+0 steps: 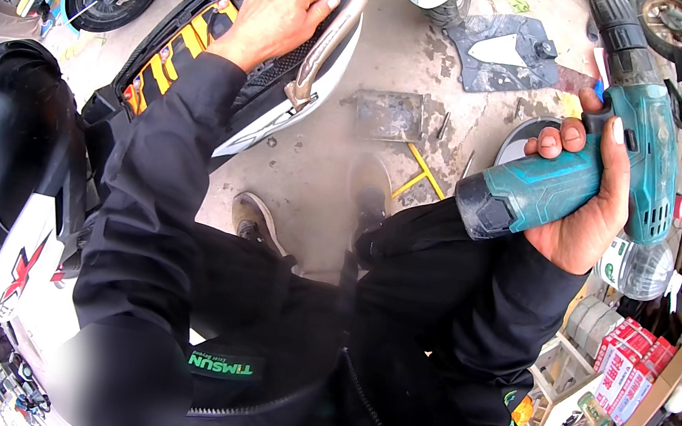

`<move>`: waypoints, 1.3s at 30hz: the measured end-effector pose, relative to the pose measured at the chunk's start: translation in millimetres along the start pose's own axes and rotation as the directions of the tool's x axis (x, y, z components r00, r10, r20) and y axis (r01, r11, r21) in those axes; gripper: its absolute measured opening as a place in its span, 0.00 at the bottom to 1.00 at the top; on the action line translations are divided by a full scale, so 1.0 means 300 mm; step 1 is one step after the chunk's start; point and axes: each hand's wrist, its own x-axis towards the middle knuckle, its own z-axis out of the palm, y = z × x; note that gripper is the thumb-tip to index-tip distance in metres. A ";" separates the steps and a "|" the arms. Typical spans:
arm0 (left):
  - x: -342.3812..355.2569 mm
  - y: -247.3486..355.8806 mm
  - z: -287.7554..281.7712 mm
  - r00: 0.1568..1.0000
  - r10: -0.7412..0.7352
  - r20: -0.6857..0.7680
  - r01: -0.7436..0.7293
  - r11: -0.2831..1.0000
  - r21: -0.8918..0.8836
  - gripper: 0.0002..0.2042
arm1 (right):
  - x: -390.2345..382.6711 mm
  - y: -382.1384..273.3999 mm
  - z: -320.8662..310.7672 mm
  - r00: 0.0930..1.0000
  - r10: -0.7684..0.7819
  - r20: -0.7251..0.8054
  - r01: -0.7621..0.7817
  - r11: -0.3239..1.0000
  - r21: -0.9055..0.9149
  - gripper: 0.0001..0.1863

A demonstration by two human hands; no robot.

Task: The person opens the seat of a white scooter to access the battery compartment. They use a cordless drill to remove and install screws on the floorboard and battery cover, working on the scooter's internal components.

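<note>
My left hand (274, 19) lies over the floorboard area of a white scooter, fingers stretched out across a black textured mat (291, 63). Beside that hand, a long open compartment shows yellow-orange strips (162, 66) against black; what they belong to is hard to tell. The scooter's pale side panel (281, 126) curves along the right of the mat. On the right, my right hand (588, 232) is wrapped round the handle of a teal and black cordless drill (535, 184). The drill is held up off the ground, its dark chuck (616, 24) toward the top edge.
A black scooter seat (0, 147) rises close on my left. A grey mat-like panel (503, 55), a metal plate (389, 115) and a yellow T-shaped tool (422, 175) lie on the concrete. At right stand a plastic bottle (645, 271) and red-white boxes (628, 374).
</note>
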 end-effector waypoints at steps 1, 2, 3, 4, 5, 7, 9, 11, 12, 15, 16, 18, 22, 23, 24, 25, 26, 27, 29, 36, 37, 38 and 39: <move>0.019 0.005 -0.003 0.996 -0.038 0.083 0.039 0.999 -0.016 0.21 | -0.020 -0.001 -0.018 0.999 -0.028 -0.020 0.028 1.000 0.004 0.22; 0.030 0.013 -0.005 0.983 -0.076 0.165 0.082 0.996 -0.028 0.21 | -0.040 -0.001 -0.040 0.998 -0.055 -0.037 0.055 0.998 0.008 0.22; 0.035 0.024 -0.006 0.980 -0.073 0.184 0.076 0.997 -0.010 0.22 | -0.059 -0.001 -0.058 0.997 -0.070 -0.033 0.071 0.997 0.015 0.22; 0.035 0.021 -0.005 0.981 -0.066 0.183 0.073 0.997 -0.028 0.22 | -0.077 0.004 -0.074 0.996 -0.084 -0.028 0.084 0.996 0.027 0.22; 0.033 0.008 -0.003 0.981 -0.061 0.182 0.070 0.997 -0.044 0.22 | -0.095 0.010 -0.086 0.996 -0.086 -0.003 0.086 0.995 0.044 0.22; 0.011 -0.016 -0.020 0.978 -0.085 0.192 0.100 0.993 -0.068 0.23 | -0.119 0.014 -0.087 0.995 -0.087 0.044 0.084 0.994 0.071 0.22; 0.021 0.153 -0.092 0.995 -0.092 -0.031 0.090 0.995 -0.044 0.17 | -0.128 -0.009 -0.102 0.997 -0.076 -0.005 0.076 0.988 0.132 0.21; -0.019 0.340 -0.124 0.992 -0.044 -0.116 0.025 0.987 -0.157 0.12 | -0.120 -0.017 -0.159 0.998 -0.054 -0.027 0.058 0.981 0.186 0.21; -0.066 0.405 -0.110 0.994 -0.024 -0.109 -0.003 0.971 -0.240 0.11 | -0.109 -0.021 -0.181 0.999 -0.050 0.010 0.047 0.981 0.188 0.22; -0.248 0.527 0.149 0.971 -0.002 0.240 0.111 0.890 -0.442 0.12 | -0.081 -0.060 -0.267 0.999 0.017 0.028 -0.022 0.983 0.184 0.26; -0.285 0.554 0.293 0.913 -0.019 0.407 0.231 0.847 -0.479 0.12 | -0.089 -0.100 -0.288 0.999 0.026 -0.022 -0.021 0.982 0.186 0.26; -0.373 0.493 0.587 0.898 -0.196 0.394 0.360 0.842 -0.403 0.12 | -0.073 -0.105 -0.300 0.996 0.088 -0.033 -0.074 0.955 0.289 0.27; -0.356 0.439 0.948 0.811 -0.372 0.451 0.532 0.790 -0.305 0.13 | -0.063 -0.108 -0.299 0.980 0.193 -0.050 -0.162 0.918 0.361 0.26; -0.329 0.441 0.997 0.808 -0.381 0.450 0.536 0.793 -0.290 0.14 | -0.059 -0.115 -0.295 0.976 0.198 -0.089 -0.162 0.937 0.309 0.26; -0.310 0.440 1.040 0.803 -0.394 0.447 0.542 0.794 -0.273 0.14 | -0.051 -0.110 -0.289 0.978 0.177 -0.114 -0.142 0.954 0.264 0.26; -0.286 0.443 1.074 0.774 -0.411 0.481 0.566 0.789 -0.237 0.13 | -0.046 -0.111 -0.289 0.979 0.156 -0.131 -0.125 0.968 0.216 0.27; -0.278 0.456 1.097 0.772 -0.405 0.490 0.557 0.801 -0.217 0.13 | -0.041 -0.113 -0.293 0.980 0.137 -0.144 -0.113 0.979 0.167 0.27; -0.275 0.469 1.117 0.769 -0.402 0.497 0.551 0.811 -0.196 0.13 | -0.040 -0.113 -0.306 0.981 0.125 -0.146 -0.104 0.985 0.140 0.29; -0.285 0.450 1.143 0.754 -0.381 0.535 0.509 0.854 -0.109 0.11 | -0.021 -0.103 -0.302 0.977 0.120 -0.173 -0.097 0.986 0.135 0.29; -0.348 0.458 0.976 0.877 -0.324 0.354 0.443 0.831 -0.336 0.13 | 0.041 -0.017 -0.209 0.983 0.145 -0.111 -0.132 0.985 0.115 0.29; -0.298 0.532 0.866 0.890 -0.333 0.311 0.451 0.739 -0.501 0.12 | 0.045 -0.005 -0.206 0.988 0.122 -0.096 -0.117 0.992 0.058 0.30; -0.235 0.571 0.733 0.861 -0.268 0.433 0.482 0.702 -0.524 0.11 | 0.047 0.005 -0.200 0.992 0.091 -0.082 -0.092 0.996 -0.008 0.30; -0.194 0.583 0.582 0.896 -0.233 0.379 0.428 0.681 -0.594 0.10 | 0.048 0.019 -0.199 0.997 0.068 -0.024 -0.069 0.997 -0.022 0.31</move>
